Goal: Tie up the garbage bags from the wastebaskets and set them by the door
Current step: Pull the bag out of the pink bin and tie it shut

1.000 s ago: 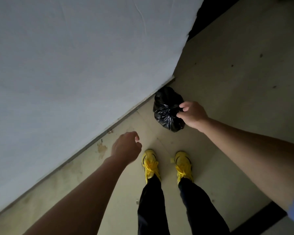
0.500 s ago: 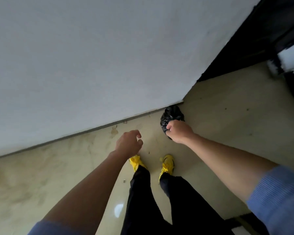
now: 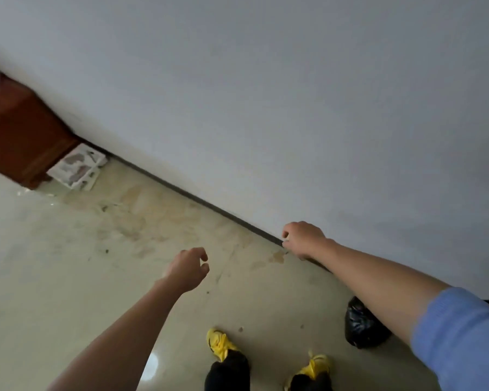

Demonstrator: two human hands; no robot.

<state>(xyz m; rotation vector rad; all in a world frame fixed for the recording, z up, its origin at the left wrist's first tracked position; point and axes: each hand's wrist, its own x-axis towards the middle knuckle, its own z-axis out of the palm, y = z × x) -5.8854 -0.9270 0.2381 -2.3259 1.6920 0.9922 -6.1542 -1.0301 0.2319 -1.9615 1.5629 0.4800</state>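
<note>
A small black garbage bag (image 3: 360,325) lies tied on the pale floor at the lower right, close to the wall and partly hidden behind my right forearm. My right hand (image 3: 304,239) is up in front of the wall's base, well away from the bag, fingers loosely curled and holding nothing. My left hand (image 3: 188,268) hovers over the floor in the middle, fingers curled but apart, also empty. My yellow shoes (image 3: 220,341) stand just left of the bag.
A white wall (image 3: 294,108) runs diagonally with a dark baseboard. A reddish-brown wooden cabinet (image 3: 20,131) stands at the far left, with a printed paper or box (image 3: 78,166) leaning beside it. The floor (image 3: 68,263) is stained near the wall.
My right hand has let go of the black bag, which now rests on the floor by the wall. The view has swung left, bringing the wooden cabinet into sight.
</note>
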